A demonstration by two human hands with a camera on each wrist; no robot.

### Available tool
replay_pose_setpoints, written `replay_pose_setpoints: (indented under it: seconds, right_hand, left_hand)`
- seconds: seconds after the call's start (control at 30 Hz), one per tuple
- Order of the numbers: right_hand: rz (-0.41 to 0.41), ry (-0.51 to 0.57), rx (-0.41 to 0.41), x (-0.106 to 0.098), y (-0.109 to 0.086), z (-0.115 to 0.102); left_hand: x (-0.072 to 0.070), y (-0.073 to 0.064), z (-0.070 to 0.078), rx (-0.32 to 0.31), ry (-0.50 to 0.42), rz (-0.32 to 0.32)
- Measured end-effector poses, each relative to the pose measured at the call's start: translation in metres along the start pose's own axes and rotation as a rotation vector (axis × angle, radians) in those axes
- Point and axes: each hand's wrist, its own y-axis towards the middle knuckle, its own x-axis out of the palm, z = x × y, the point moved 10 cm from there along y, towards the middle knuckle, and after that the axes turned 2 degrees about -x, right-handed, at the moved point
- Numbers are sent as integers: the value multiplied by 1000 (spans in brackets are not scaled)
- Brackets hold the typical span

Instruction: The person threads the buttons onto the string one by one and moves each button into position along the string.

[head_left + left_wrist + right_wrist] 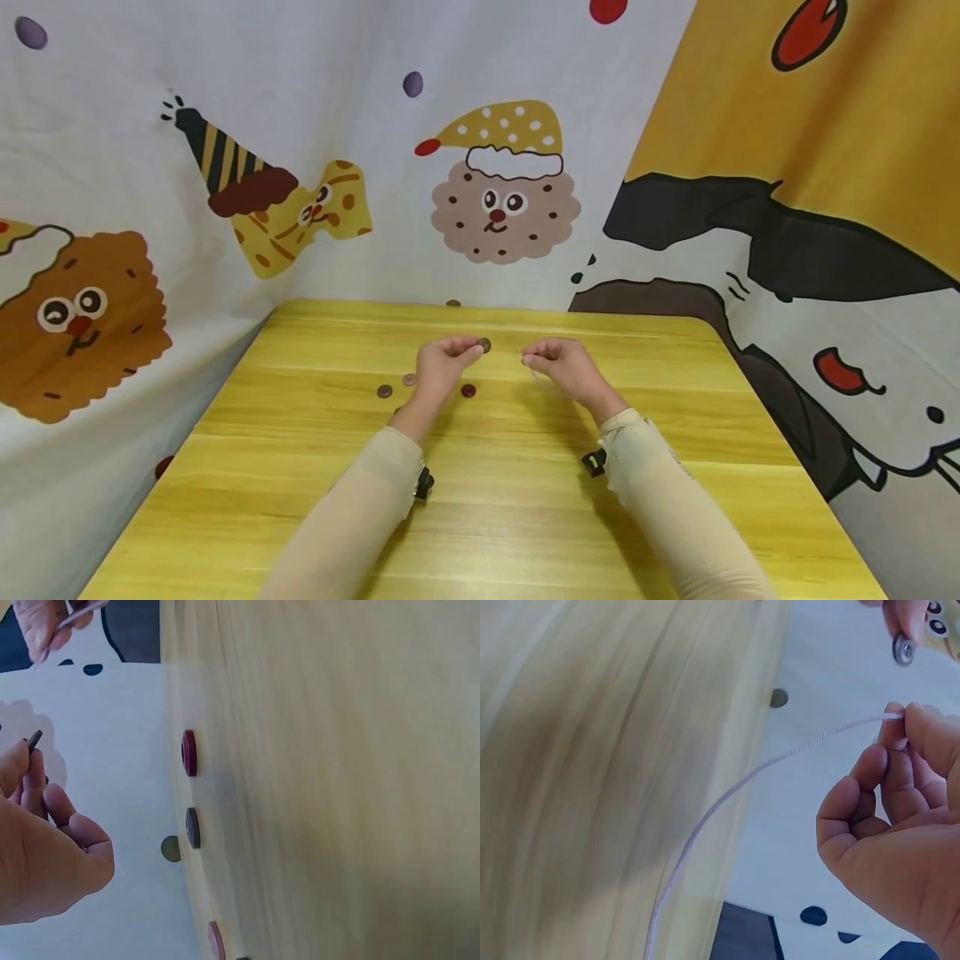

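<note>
Twist in one string [742,781]: right wrist view only. Above table [510,517], right hand [566,362] pinches it, left hand [441,362] one button [486,344]; on table, four buttons [468,390].

Left hand [441,364] above table [510,517], held button [486,344] between its fingertips. Right hand [566,367] to right, apart, string [735,789] at fingertips, trailing below grip. On table: near button [468,391] on person's side of left grip; outer button [385,391] and inner button [409,379] left of left hand; partly hidden button [397,410] beside left wrist. Cloth backdrop [322,83] beyond both grips, behind table.
</note>
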Motion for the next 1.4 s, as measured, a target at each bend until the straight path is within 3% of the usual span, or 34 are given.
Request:
replay_pose_setpoints:
  seconds: [0.17, 0.4, 0.77, 1.4]
  right_hand:
    - [16, 67, 11, 8, 1, -7]
    - [-11, 146, 14, 20, 1, -17]
    - [-57, 230, 86, 31, 0, -9]
    - [-52, 277, 145, 32, -1, -5]
  left_hand:
    - [5, -4, 3, 34, -27, -3]
    - [10, -10, 2, 9, -83, -20]
    - [18, -13, 5, 31, -109, -50]
    - [21, -19, 14, 139, 68, -58]
